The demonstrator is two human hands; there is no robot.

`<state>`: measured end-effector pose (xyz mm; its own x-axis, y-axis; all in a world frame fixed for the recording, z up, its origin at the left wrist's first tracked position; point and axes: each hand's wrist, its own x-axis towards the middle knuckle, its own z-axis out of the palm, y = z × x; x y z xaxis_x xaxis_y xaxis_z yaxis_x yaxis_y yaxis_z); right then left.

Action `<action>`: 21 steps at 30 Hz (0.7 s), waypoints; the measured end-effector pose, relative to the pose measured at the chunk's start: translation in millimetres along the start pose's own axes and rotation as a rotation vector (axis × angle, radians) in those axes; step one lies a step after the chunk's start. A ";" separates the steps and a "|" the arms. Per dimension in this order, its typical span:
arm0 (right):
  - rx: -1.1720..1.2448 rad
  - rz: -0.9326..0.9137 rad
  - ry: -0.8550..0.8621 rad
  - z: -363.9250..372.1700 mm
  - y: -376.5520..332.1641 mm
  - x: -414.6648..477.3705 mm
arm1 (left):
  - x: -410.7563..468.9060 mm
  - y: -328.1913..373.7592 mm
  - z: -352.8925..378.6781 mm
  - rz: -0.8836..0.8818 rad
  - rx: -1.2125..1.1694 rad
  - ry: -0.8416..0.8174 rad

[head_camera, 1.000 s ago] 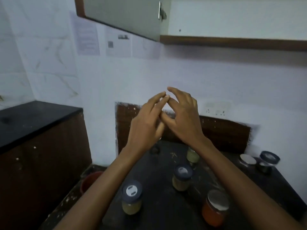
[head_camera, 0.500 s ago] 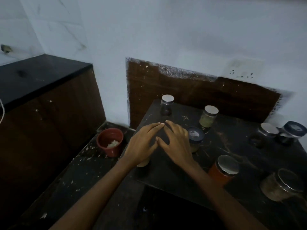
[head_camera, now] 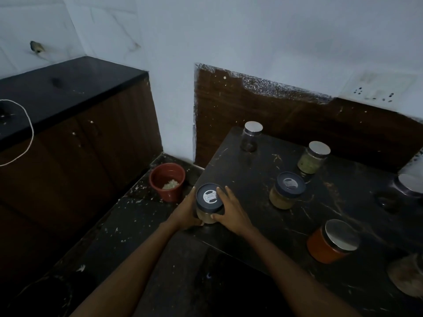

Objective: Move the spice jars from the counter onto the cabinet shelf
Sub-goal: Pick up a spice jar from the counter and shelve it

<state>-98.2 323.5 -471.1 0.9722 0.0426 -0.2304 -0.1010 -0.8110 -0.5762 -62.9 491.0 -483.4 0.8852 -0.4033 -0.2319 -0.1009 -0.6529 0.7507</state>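
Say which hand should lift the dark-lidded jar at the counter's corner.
Probably right hand: its fingers wrap the jar from lid to glass. Left hand only cups the far side.

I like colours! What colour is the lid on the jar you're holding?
Dark blue-grey, with a pale round patch in its middle. The head view shows the lid from above.

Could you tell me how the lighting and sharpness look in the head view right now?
Head view: dim and bluish overall; steel lid on the red jar catches faint glare; counter nearly black; jar at the right edge is blurred; wide-angle bending shows at the edges.
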 end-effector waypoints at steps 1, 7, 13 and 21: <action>0.068 0.023 -0.003 2.7 0.3 2.8 | 2.1 -2.9 2.6 -0.018 -0.019 0.013; 0.237 0.082 0.051 7.6 2.3 7.7 | 6.0 -5.4 12.2 -0.009 -0.139 0.130; 0.263 0.005 0.143 -29.1 -0.7 -10.0 | -2.9 21.1 10.8 0.126 -0.326 0.119; 0.344 -0.082 0.158 -113.4 -8.0 -32.4 | -7.6 75.7 -2.5 0.343 -0.225 0.012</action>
<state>-104.9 262.5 -370.1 0.9978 -0.0133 -0.0647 -0.0609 -0.5643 -0.8233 -76.1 446.2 -423.3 0.8230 -0.5647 0.0619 -0.2908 -0.3252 0.8998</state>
